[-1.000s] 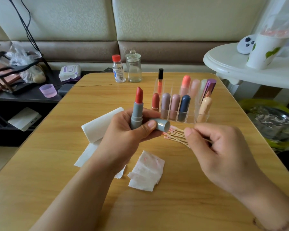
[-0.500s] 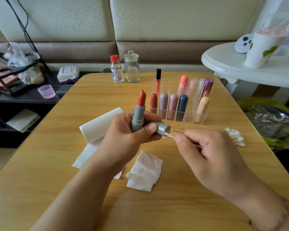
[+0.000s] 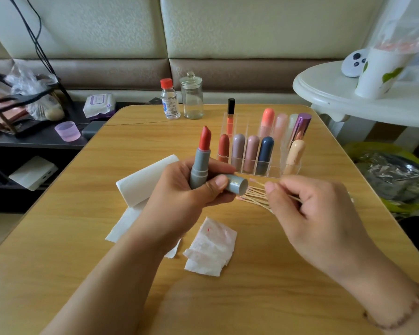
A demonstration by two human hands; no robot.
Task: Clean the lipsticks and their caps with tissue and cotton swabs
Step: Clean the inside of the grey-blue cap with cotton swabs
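My left hand [image 3: 184,197] grips an open grey lipstick [image 3: 201,158] upright, its red bullet exposed, and also holds the grey cap [image 3: 236,184] sideways between thumb and fingers, mouth facing right. My right hand [image 3: 307,213] pinches a thin cotton swab stick just right of the cap's mouth. Beneath both hands a pile of used cotton swabs [image 3: 253,198] lies on the table. A red-stained tissue [image 3: 211,250] lies near the front, and a folded white tissue [image 3: 140,182] sits to the left.
A clear organiser [image 3: 261,153] with several capped lipsticks stands behind the hands. A red-capped bottle [image 3: 169,100] and glass jar [image 3: 191,97] stand at the wooden table's [image 3: 82,262] far edge. A white side table [image 3: 363,100] is at right, a dark shelf at left.
My right hand has drawn back slightly to the right from the cap's mouth, still pinching the swab. My left hand keeps the lipstick and cap nearly still.
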